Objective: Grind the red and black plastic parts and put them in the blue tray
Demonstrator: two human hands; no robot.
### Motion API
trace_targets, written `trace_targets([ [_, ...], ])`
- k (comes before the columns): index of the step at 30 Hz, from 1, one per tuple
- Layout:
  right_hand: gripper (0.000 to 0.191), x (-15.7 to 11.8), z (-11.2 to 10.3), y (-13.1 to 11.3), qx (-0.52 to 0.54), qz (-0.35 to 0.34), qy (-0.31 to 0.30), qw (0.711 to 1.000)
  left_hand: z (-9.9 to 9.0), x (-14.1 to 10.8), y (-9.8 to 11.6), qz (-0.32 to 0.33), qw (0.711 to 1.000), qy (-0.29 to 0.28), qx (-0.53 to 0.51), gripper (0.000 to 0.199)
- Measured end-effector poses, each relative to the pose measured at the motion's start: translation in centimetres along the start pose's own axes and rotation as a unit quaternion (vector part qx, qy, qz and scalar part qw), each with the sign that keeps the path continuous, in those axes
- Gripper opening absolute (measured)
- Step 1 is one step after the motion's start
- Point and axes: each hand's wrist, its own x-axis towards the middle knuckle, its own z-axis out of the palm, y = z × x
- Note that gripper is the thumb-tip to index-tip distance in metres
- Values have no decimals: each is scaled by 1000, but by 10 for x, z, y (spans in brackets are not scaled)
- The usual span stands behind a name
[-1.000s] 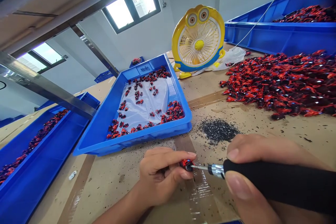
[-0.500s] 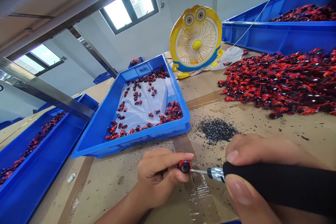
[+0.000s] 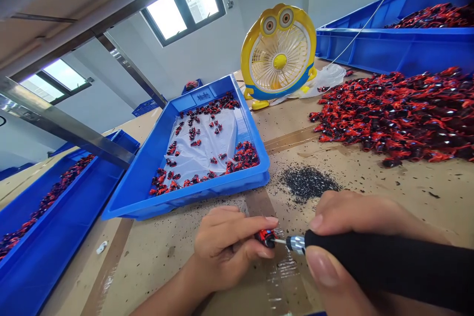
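the table (image 3: pixel 148 252) ran under everything, its brown top crossed by strips of tape and flecked with dark crumbs. just toward nine o'clock from the middle sat a blue tray (image 3: pixel 222 190), with a pale sheet (image 3: pixel 207 153) inside and small red-and-black parts scattered over it, thickest along the far and near sides. a second tray (image 3: pixel 74 227) at eight o'clock and a third (image 3: pixel 400 52) at two o'clock held more of the same. a pile (image 3: pixel 400 113) of them lay loose on the table at three o'clock. the yellow fan (image 3: pixel 279 61) stood at one o'clock, between the first tray and the third. at four o'clock the right hand (image 3: pixel 359 215) was closed around the thick black grip of a tool (image 3: pixel 400 266), thumb below and a finger above, the silver collar pointing toward nine o'clock. at six o'clock the left hand (image 3: pixel 225 244) was nearly closed, pinching one part (image 3: pixel 264 237) between thumb and forefinger. that part was above the table, between five and six o'clock, its dark end turned to the tool, whose thin shaft reached it. a heap of black shavings (image 3: pixel 309 182) lay near the right hand, toward eleven o'clock from it. a small white bit (image 3: pixel 101 247) lay at eight o'clock.
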Motion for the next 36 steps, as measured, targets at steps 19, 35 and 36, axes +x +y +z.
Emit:
trace_targets([
  [19, 9, -1, -17, 16, -47, -103, -84, 990, -3, -4, 4, -30, 999, -6, 44, 32],
  [35, 8, -6, -14, 14, -47, -75, -71, 994, -1, -1, 9, -70, 998, 3, 3, 34],
  [36, 8, -8, -16, 15, -22, -56, -60, 996, -2, -1, 10, -81, 997, 2, -1, 34],
])
